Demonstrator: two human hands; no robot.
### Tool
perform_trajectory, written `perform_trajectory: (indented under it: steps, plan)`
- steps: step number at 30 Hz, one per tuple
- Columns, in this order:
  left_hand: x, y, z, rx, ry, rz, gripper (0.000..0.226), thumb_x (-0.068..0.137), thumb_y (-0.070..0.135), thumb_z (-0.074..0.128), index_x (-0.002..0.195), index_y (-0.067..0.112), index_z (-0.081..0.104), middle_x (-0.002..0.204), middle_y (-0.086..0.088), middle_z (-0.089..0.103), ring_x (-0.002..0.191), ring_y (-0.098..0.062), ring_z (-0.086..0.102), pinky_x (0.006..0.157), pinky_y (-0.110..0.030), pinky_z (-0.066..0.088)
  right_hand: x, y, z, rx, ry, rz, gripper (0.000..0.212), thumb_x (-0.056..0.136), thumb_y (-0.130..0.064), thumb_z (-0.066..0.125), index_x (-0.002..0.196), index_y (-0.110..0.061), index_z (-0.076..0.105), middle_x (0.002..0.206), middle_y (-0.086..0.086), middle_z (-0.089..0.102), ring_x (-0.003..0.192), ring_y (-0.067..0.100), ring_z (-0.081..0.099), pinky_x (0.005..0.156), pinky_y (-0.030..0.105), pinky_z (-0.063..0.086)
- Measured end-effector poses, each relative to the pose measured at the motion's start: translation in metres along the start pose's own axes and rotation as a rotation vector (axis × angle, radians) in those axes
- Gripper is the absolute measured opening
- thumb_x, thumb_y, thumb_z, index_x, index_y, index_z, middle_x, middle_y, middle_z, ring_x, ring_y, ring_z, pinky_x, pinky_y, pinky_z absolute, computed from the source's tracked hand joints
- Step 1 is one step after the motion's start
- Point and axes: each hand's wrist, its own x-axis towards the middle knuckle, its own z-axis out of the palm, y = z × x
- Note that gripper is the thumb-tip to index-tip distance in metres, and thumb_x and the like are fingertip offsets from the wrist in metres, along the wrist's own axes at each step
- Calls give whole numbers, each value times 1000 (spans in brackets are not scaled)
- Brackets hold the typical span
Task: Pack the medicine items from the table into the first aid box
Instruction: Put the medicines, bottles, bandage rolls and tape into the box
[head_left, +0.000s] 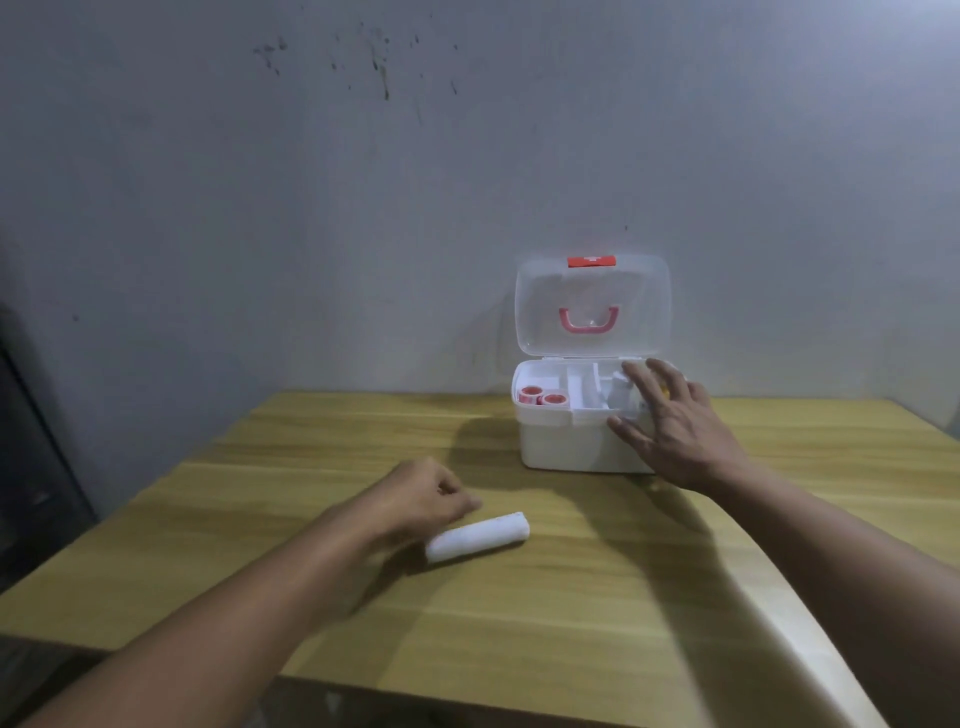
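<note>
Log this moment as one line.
box open | left hand at roll | right hand spread over box | roll on table

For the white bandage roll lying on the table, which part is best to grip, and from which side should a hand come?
Grip the white bandage roll around its middle, coming from above. It lies flat on the wooden table, long axis running left-right, so fingers and thumb can close over its curved near and far sides. The left hand, loosely curled just beyond the roll, seems best placed.
</note>
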Motion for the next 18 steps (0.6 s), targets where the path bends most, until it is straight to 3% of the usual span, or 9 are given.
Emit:
perform_trajectory:
  steps: [2,4,6,9,14,18]
  plan:
    - [-9,8,3,52,-131,-44,52,59,71,63,93,34,72,103,5,69,93,-16,63,84,-33,51,-1,-1,-1,3,1,2,69,86,-64,39,145,-38,14,156,1,12,136,33,21,109,48,30]
    - [-14,11,4,267,-164,-42,61,56,64,72,110,35,67,114,4,66,101,-19,63,88,-35,52,-1,-2,-2,9,0,6,69,86,-64,39,145,-38,14,156,1,12,136,34,20,110,48,30]
    - [-15,13,5,375,-77,-12,48,63,45,77,108,30,70,109,1,69,95,-19,63,82,-35,54,-1,-3,-3,8,-5,11,69,87,-64,39,145,-38,14,156,1,11,137,33,19,110,47,29]
    - [-12,16,4,352,28,-31,30,67,28,78,97,25,75,98,0,72,88,-18,65,75,-32,55,-2,-5,-4,13,-6,19,68,87,-63,40,145,-38,15,157,0,11,138,33,19,109,48,32]
    - [4,46,-35,240,277,57,22,70,19,76,91,25,78,84,-3,72,76,-18,61,64,-25,43,-2,-5,-5,30,-4,17,68,87,-62,40,145,-38,14,157,-1,10,139,32,17,110,49,33]
    - [47,90,-67,103,385,177,21,75,16,74,94,23,77,93,-3,71,82,-19,60,70,-26,43,0,-3,-3,36,5,18,67,87,-62,41,143,-40,14,157,-3,10,138,32,18,106,50,38]
